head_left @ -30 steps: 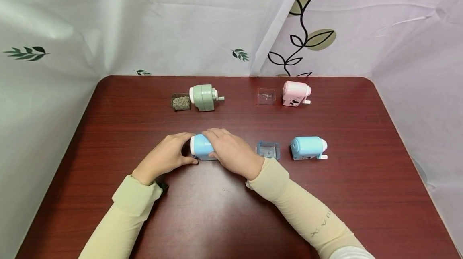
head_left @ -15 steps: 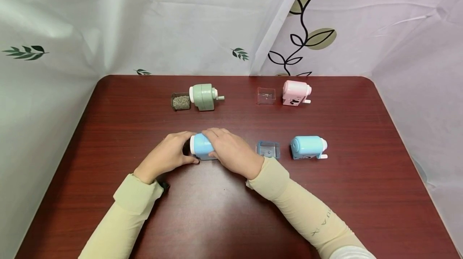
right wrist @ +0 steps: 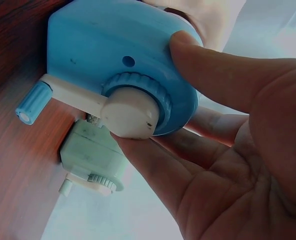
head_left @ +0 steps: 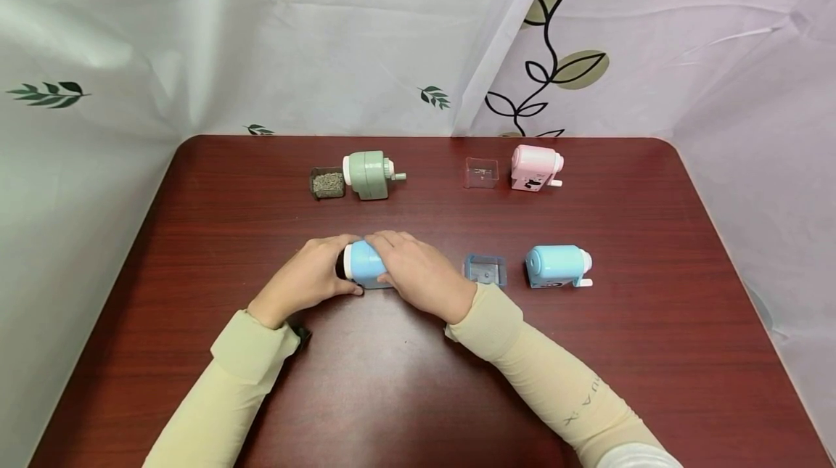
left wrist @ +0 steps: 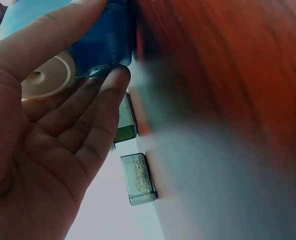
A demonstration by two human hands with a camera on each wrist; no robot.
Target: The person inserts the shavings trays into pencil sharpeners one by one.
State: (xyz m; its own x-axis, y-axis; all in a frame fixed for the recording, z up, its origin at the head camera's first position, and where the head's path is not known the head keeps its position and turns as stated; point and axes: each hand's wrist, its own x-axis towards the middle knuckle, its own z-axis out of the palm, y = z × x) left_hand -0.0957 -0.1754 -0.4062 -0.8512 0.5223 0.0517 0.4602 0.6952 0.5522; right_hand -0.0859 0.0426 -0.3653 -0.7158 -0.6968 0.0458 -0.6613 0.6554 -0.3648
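A blue crank pencil sharpener (head_left: 366, 265) with a white ring at its left end stands at the middle left of the table. My right hand (head_left: 421, 268) grips its body from above and the right, thumb and fingers on opposite sides. In the right wrist view its white crank arm with a blue knob (right wrist: 34, 102) points away from the palm. My left hand (head_left: 303, 276) curls around the left end. The left wrist view has the thumb and fingertips on either side of a darker blue, see-through part (left wrist: 105, 50) low on the sharpener. The palm hides some of it.
Behind stand a green sharpener (head_left: 368, 176) and its drawer (head_left: 326, 183) full of shavings. A pink sharpener (head_left: 534, 168) and clear drawer (head_left: 481, 173) sit at the back right. Right of my hands are a blue drawer (head_left: 485, 271) and a light blue sharpener (head_left: 557, 266).
My left hand has edged slightly to the right along the blue pencil sharpener's left end. The right hand and the other things have stayed in place.
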